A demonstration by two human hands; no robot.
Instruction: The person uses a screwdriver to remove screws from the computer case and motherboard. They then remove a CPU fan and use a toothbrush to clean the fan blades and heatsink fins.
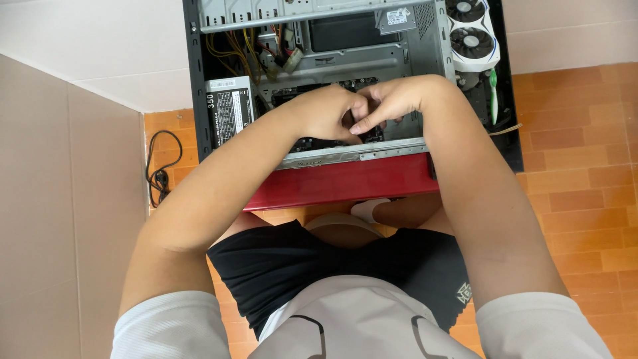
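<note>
Both forearms reach toward twelve o'clock and converge. The left hand (324, 113) is curled into a loose fist; the right hand (392, 103) bends at the wrist, fingers pointing toward eight o'clock.

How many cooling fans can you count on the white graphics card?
2: both on the white graphics card right of the open computer case, one fan at the frame's top edge, one fan below it. Others may be hidden.

The left hand (325, 113) and right hand (389, 103) cover the middle of the board (319, 143) inside the computer case (196, 80), so what the fingers touch cannot be seen. The top of the case is cut off by the picture's edge. The fan card (472, 33) is cut off at the top too. The box label (229, 110) is too small to tell. The person's feet hide behind the red panel (339, 183).
</note>
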